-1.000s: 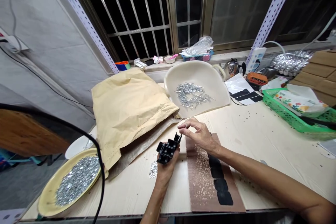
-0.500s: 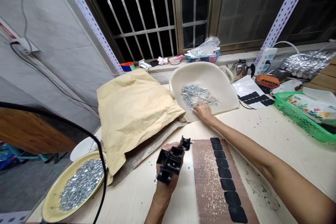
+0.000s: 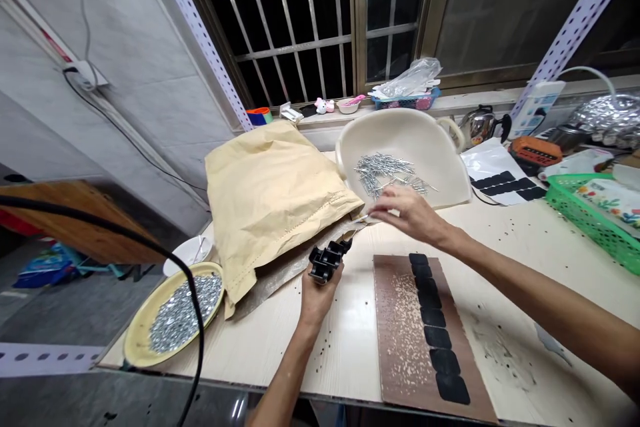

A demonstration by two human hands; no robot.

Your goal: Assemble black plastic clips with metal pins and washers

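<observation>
My left hand (image 3: 316,296) is closed round a black plastic part (image 3: 327,260), held upright over the table's middle. My right hand (image 3: 409,213) is just in front of the cream scoop tray (image 3: 440,160), fingers pinched on a thin metal pin (image 3: 363,218) that points left toward the black part. A heap of silver pins (image 3: 385,172) lies in the tray. The pin tip is a short way above and right of the black part, not touching it.
A tan paper sack (image 3: 273,193) lies left of the tray. A yellow plate of small silver pieces (image 3: 180,312) sits at the table's left edge. A brown sheet with black pads (image 3: 425,327) lies in front. A green basket (image 3: 595,213) stands at right. A black cable (image 3: 150,253) arcs at left.
My right hand reached into the tray's pins, then came back left with one pin pinched. My left hand kept hold of the black part and tilted it a little.
</observation>
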